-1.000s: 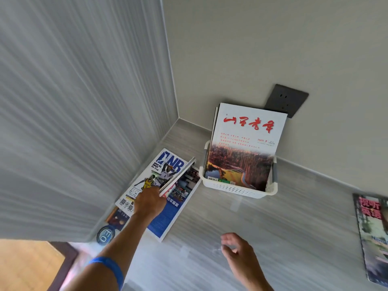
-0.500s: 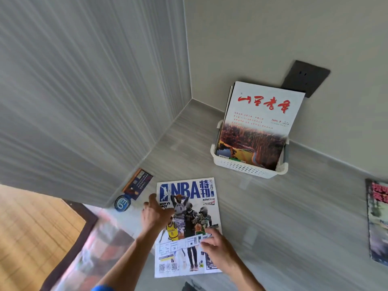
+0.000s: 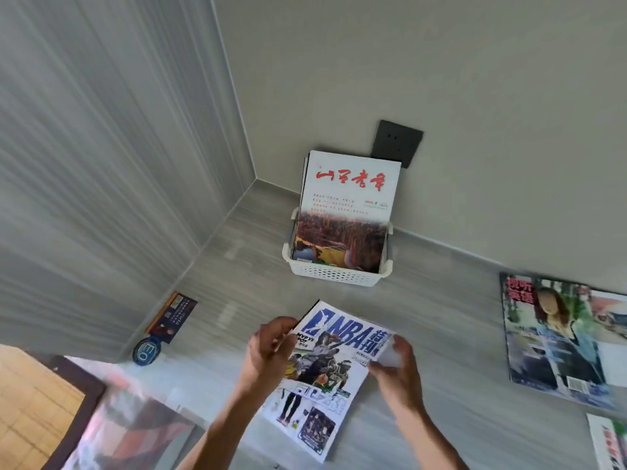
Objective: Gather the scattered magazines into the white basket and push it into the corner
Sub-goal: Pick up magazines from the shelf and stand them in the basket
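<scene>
Both hands hold an NBA basketball magazine (image 3: 325, 374) above the grey floor, cover up. My left hand (image 3: 268, 347) grips its upper left edge and my right hand (image 3: 395, 366) grips its upper right corner. Beyond it the white basket (image 3: 334, 274) stands against the back wall, a little right of the corner. Magazines stand upright in it, the front one white with red characters (image 3: 346, 212). At the right a magazine with a person on the cover (image 3: 563, 337) lies flat, and another magazine's corner (image 3: 609, 442) shows at the bottom right.
A dark wall socket (image 3: 397, 142) sits just behind the basket. A small dark booklet (image 3: 173, 315) and a round blue badge (image 3: 146, 351) lie by the left wall. A dark-framed wooden surface (image 3: 37, 405) and a blurred printed sheet (image 3: 135, 432) fill the bottom left.
The NBA magazine came off the floor by the left wall. Both hands now hold it, raised and nearer the basket. The view has shifted, bringing the right-hand magazines further in.
</scene>
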### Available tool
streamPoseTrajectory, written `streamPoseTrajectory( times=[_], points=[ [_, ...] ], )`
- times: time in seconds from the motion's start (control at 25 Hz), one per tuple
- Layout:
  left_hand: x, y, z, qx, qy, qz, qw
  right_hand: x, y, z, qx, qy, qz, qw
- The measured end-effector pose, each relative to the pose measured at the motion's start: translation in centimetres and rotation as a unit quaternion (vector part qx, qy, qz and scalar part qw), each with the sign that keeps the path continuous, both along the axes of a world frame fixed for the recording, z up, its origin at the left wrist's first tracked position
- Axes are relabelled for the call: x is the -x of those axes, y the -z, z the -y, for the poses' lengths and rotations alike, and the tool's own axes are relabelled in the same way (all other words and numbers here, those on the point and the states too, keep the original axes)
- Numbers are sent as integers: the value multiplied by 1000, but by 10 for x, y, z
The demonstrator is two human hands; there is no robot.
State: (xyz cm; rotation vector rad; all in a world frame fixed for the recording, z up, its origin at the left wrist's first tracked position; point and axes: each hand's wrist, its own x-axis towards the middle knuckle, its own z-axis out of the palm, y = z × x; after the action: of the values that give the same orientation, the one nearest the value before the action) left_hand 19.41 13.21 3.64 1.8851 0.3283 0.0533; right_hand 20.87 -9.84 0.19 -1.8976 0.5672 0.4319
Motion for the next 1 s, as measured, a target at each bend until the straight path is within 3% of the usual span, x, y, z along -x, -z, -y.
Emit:
streamPoseTrajectory(
  times=[0.04, 0.12, 0.2, 0.28, 0.4, 0.56, 0.64, 0.72, 0.84, 1.0],
  points=[
    [-2, -16, 1, 21, 24, 17, 999, -12, -9, 18, -48, 31, -10, 998],
    [-7, -42, -3, 101, 76, 42, 991, -27, -19, 41, -156, 2, -42, 987],
    [-15, -62, -7, 184, 79, 68, 977, -34, -33, 45, -173, -56, -40, 982],
    [-25, -67, -5, 169, 14, 68, 983, -33, -37, 35, -158, -50, -12, 986],
    [-37, -55, 1, 68, -103, 9, 992, -30, -35, 19, -99, -63, 27, 993],
    [-75, -83, -13, 48, -67, 81, 993, -66, -75, 8, -89, -32, 135, 986],
    [-127, -114, -18, 92, -84, 129, 984, -108, -108, 0, -41, -2, 214, 976],
    [-187, -139, -14, 132, -128, 95, 978, -154, -128, -12, 47, 7, 252, 966],
    [-250, -132, -13, 91, -159, 18, 983, -213, -122, -34, 86, 7, 248, 965],
    [-265, -102, -28, 39, -132, -82, 987, -240, -95, -33, 72, 13, 150, 986]
  ],
)
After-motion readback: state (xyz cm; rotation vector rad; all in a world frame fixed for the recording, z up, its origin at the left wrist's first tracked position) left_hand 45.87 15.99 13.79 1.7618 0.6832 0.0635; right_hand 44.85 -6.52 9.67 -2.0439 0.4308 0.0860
